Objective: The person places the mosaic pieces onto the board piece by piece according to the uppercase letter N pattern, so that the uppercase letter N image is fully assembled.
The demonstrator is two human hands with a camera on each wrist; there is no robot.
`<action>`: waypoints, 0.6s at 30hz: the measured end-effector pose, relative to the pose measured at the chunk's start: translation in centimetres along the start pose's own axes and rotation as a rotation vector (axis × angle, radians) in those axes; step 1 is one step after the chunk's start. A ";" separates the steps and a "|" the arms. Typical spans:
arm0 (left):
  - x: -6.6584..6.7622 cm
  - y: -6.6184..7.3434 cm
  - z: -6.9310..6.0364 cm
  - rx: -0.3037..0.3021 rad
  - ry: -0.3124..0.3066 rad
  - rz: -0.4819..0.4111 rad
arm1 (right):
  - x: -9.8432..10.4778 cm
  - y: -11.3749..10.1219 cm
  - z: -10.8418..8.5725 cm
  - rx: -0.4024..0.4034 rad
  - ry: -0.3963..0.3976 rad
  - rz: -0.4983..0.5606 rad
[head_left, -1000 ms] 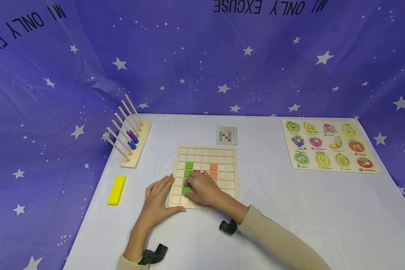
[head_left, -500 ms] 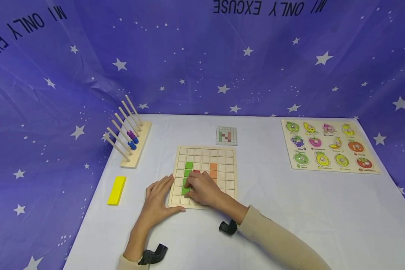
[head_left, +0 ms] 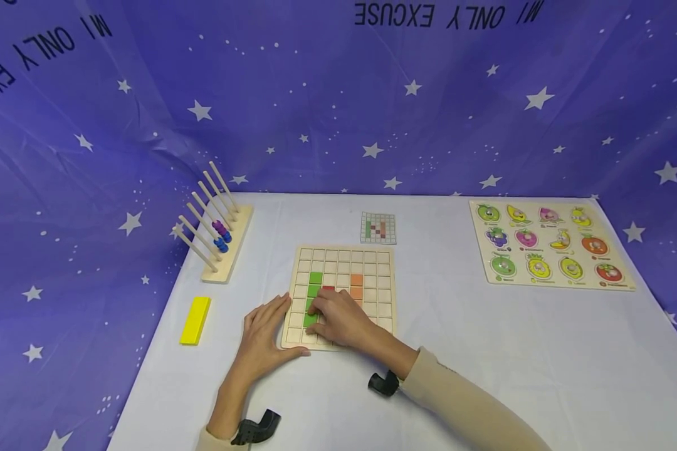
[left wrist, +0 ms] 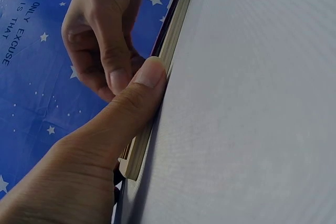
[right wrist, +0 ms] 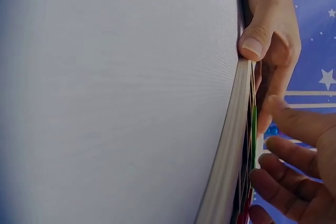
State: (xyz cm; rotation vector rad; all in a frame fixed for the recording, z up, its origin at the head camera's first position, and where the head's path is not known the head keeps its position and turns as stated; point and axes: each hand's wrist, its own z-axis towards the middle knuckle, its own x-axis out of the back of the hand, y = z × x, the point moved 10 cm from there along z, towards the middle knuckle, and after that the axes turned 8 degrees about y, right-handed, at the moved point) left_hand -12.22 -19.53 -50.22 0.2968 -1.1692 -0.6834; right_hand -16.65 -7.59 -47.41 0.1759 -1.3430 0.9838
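A wooden grid board (head_left: 377, 258) lies flat in front of me in the head view. A column of green tiles (head_left: 315, 278) is set on it, with orange tiles (head_left: 356, 280) to the right and a red tile (head_left: 328, 289) between. My left hand (head_left: 264, 335) rests against the board's lower-left corner, fingers straight along the left edge and thumb at the near edge. Over the lower green tiles, my right hand (head_left: 343, 318) bends its fingers loosely and covers part of the board. In the right wrist view its fingers (right wrist: 287, 153) are spread beside the tiles, with nothing visible between them.
A small printed pattern card (head_left: 378, 228) lies behind the board. Left stand a peg rack (head_left: 238, 228) with blue and purple beads, and a yellow block (head_left: 195, 321). A fruit puzzle board (head_left: 519, 250) lies at the back right.
The right thumb has shifted slightly toward the near left over the green tiles. The left hand keeps its place at the board. The whole head view has tilted up a little.
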 end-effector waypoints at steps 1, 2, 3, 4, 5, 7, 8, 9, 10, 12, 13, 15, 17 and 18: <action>0.0 0.0 0.0 -0.004 0.002 0.000 | 0.3 -0.1 -0.2 -0.002 0.008 0.001; 0.0 0.0 0.0 -0.008 0.005 0.002 | 0.5 0.0 -0.4 -0.005 0.017 0.005; 0.0 0.1 0.0 -0.012 0.006 0.003 | 0.9 0.0 -0.6 -0.012 0.027 0.013; 0.0 0.1 0.0 -0.016 0.009 0.004 | 1.3 0.1 -0.8 -0.022 0.038 0.023; 0.1 0.1 0.1 -0.021 0.015 0.004 | 1.7 0.2 -1.1 -0.031 0.050 0.034; 0.0 0.1 0.1 -0.028 0.021 0.008 | 2.5 0.6 -1.7 -0.047 0.073 0.051; 0.0 0.1 0.1 -0.031 0.026 0.008 | 2.8 0.8 -2.0 -0.051 0.083 0.057; 0.1 0.1 0.0 -0.033 0.030 0.007 | 3.1 1.0 -2.3 -0.055 0.093 0.058; 0.1 0.2 0.0 -0.034 0.035 0.005 | 3.5 1.3 -2.6 -0.059 0.104 0.056; 0.0 0.2 0.0 -0.033 0.039 0.007 | 4.1 1.8 -3.3 -0.064 0.125 0.047; 0.0 0.2 -0.1 -0.033 0.040 0.009 | 4.4 2.1 -3.7 -0.065 0.136 0.041; 0.0 0.2 -0.1 -0.031 0.038 0.016 | 5.1 2.7 -4.4 -0.071 0.157 0.028; 0.0 0.2 -0.1 -0.025 0.031 0.028 | 5.8 3.5 -5.1 -0.078 0.177 0.025; 0.0 0.3 -0.1 -0.019 0.028 0.031 | 6.2 3.8 -5.4 -0.080 0.188 0.026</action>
